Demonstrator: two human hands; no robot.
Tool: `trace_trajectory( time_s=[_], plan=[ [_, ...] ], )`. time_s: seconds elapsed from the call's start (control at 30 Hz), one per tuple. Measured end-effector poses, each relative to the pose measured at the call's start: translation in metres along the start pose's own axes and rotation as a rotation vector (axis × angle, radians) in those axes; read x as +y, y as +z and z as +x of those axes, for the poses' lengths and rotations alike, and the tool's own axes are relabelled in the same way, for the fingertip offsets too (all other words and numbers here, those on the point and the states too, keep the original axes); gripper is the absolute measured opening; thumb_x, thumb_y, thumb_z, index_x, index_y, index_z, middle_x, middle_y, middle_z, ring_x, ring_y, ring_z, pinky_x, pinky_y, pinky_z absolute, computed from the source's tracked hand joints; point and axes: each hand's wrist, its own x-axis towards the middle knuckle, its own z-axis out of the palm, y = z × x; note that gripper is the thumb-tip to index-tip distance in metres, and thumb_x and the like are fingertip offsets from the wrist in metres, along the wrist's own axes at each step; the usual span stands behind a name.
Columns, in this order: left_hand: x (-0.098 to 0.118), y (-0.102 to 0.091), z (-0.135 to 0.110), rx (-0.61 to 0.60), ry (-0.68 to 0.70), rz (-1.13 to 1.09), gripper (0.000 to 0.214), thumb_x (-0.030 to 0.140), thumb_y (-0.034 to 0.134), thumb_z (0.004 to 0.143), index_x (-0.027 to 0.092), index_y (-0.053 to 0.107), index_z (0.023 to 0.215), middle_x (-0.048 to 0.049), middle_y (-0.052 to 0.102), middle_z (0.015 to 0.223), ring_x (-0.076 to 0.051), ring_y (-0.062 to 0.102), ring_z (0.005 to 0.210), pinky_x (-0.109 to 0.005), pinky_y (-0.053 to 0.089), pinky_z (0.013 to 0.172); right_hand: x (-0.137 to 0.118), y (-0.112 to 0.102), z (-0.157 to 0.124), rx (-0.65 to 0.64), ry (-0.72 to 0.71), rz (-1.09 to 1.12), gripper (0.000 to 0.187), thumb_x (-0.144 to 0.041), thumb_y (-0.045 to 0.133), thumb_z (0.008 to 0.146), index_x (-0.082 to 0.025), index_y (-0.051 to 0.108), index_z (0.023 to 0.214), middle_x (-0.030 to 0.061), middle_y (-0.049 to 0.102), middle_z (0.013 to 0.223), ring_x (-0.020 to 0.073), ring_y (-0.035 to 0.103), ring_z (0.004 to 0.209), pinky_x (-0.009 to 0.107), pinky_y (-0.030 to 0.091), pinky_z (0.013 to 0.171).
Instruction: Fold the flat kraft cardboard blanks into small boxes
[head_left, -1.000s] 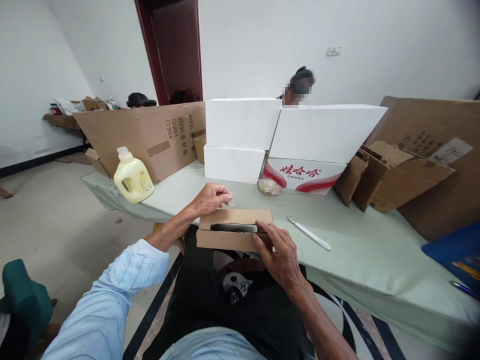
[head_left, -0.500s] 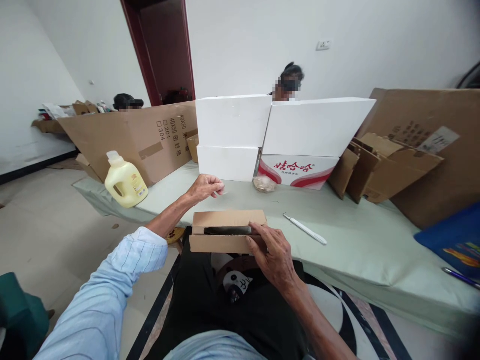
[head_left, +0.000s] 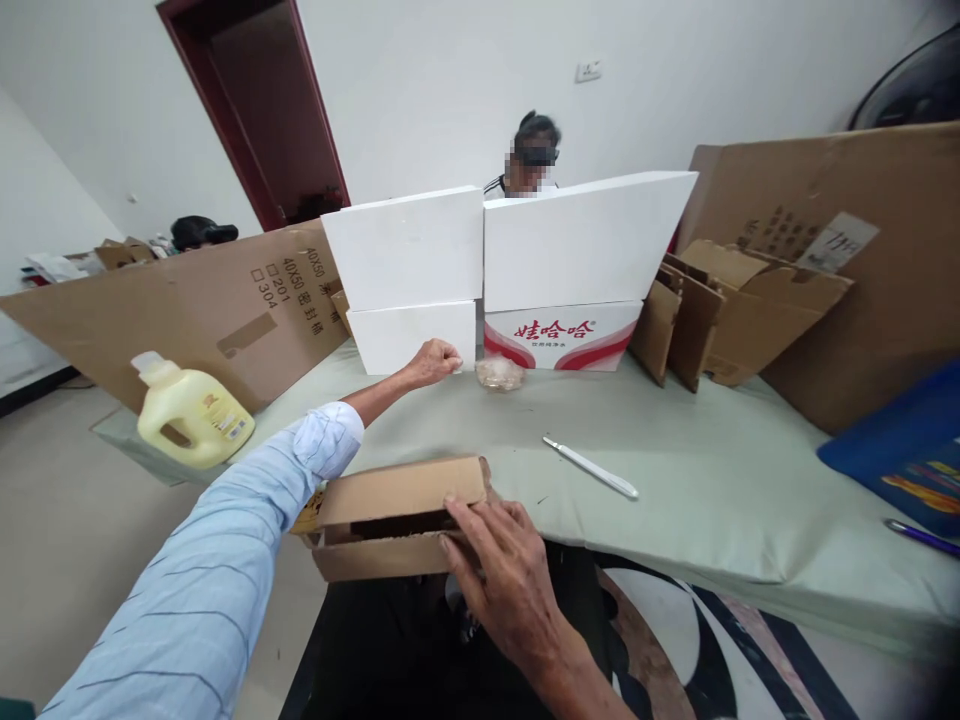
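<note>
My right hand (head_left: 499,570) rests on a small brown cardboard box (head_left: 390,515) at the table's near edge, fingers curled over its front flap and a dark slot in it. My left hand (head_left: 433,362) is stretched far across the table (head_left: 675,470), its fingers pinched together just left of a crumpled clear plastic wad (head_left: 501,373). What the left fingers hold is too small to make out. A white-handled knife (head_left: 592,467) lies on the pale green cover between the hands and to the right.
White foam boxes (head_left: 495,260) and a red-and-white carton (head_left: 562,335) stand at the back, a person behind them. Brown cardboard sheets (head_left: 187,305) and folded cartons (head_left: 735,310) flank them. A yellow bottle (head_left: 191,412) lies at the left corner, a blue bag (head_left: 900,455) right.
My left hand has reached away from the small box toward the plastic wad at the back. The view has swung left and the box now sits lower and nearer to me.
</note>
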Motion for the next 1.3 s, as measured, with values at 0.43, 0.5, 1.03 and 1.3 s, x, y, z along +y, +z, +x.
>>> trace_trajectory(
  time_s=[0.43,0.5,1.03,1.3],
  plan=[
    [0.022,0.097,0.082,-0.159,0.351,0.583,0.031,0.005,0.043,0.101,0.007,0.072,0.109,-0.0222,0.07,0.122,-0.029,0.065,0.116,-0.04,0.051,0.099,0.002,0.005,-0.005,0.107,-0.032,-0.023,0.025,-0.019,0.061,0.099,-0.013,0.068,0.122,0.0019,0.068,0.078,0.0185,0.059,0.068,0.038,0.043,0.067],
    [0.018,0.107,0.082,-0.188,0.383,0.619,0.03,0.005,0.042,0.102,0.006,0.072,0.109,-0.0228,0.069,0.123,-0.029,0.064,0.115,-0.04,0.051,0.098,0.004,0.008,-0.004,0.149,-0.034,-0.039,0.023,-0.018,0.061,0.097,-0.013,0.069,0.118,0.0006,0.066,0.073,0.0175,0.057,0.065,0.037,0.041,0.065],
    [-0.014,0.13,0.041,-0.266,0.493,0.693,0.05,0.014,0.053,0.096,0.007,0.052,0.146,-0.0276,0.047,0.156,-0.04,0.042,0.145,-0.052,0.042,0.11,0.008,0.01,-0.005,0.139,-0.019,-0.013,0.025,-0.017,0.062,0.093,-0.014,0.069,0.118,-0.0002,0.065,0.072,0.017,0.055,0.063,0.036,0.04,0.062],
    [0.024,0.081,0.05,-0.281,0.394,0.511,0.035,0.012,0.061,0.088,0.013,0.069,0.122,-0.0202,0.067,0.136,-0.032,0.065,0.121,-0.043,0.052,0.099,0.003,-0.003,-0.003,-0.015,0.027,0.014,0.027,-0.02,0.056,0.104,-0.016,0.064,0.129,0.0049,0.074,0.088,0.0205,0.065,0.076,0.037,0.048,0.077]
  ],
)
